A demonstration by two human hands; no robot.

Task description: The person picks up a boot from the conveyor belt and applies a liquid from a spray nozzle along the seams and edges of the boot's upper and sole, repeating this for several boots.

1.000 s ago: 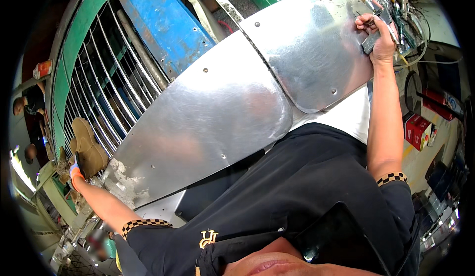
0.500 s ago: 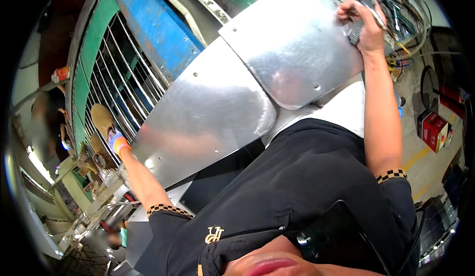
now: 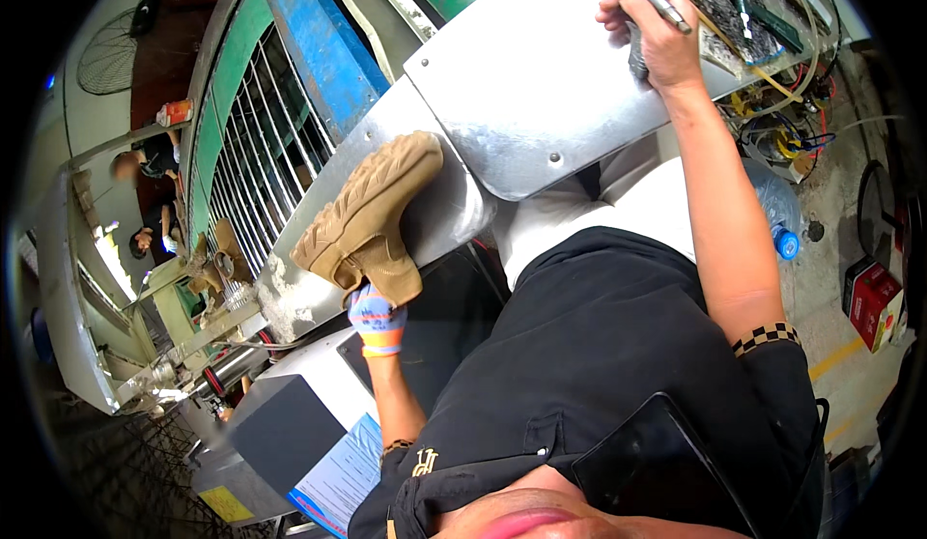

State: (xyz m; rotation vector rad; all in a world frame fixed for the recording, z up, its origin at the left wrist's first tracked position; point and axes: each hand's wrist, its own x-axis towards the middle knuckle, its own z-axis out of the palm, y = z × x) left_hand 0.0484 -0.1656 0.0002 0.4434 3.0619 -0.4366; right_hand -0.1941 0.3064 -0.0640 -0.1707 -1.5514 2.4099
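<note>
A tan boot (image 3: 372, 206) with a thick lugged sole hangs over the left metal plate (image 3: 459, 177), lying on its side with its sole turned up and left. My left hand (image 3: 377, 322), in a grey-and-orange work glove, is closed on the boot's shaft opening; the fingers are partly hidden inside it. At the upper right, my bare right hand (image 3: 668, 44) is wrapped round a gun-shaped metal tool (image 3: 657, 3) with a dark grip. This hand is above the right metal plate (image 3: 521, 85), well apart from the boot.
More tan boots (image 3: 227, 249) stand by the green-edged metal bar rack (image 3: 256, 119) on the left. Tools and hoses (image 3: 753, 13) lie at the upper right. A water bottle (image 3: 775, 206) and a red box (image 3: 874, 302) are on the right. Other people (image 3: 154, 157) are at far left.
My left hand has brought a boot from the rack on the left to over the metal plate in front of me. My right hand still holds the tool, slightly further left in view.
</note>
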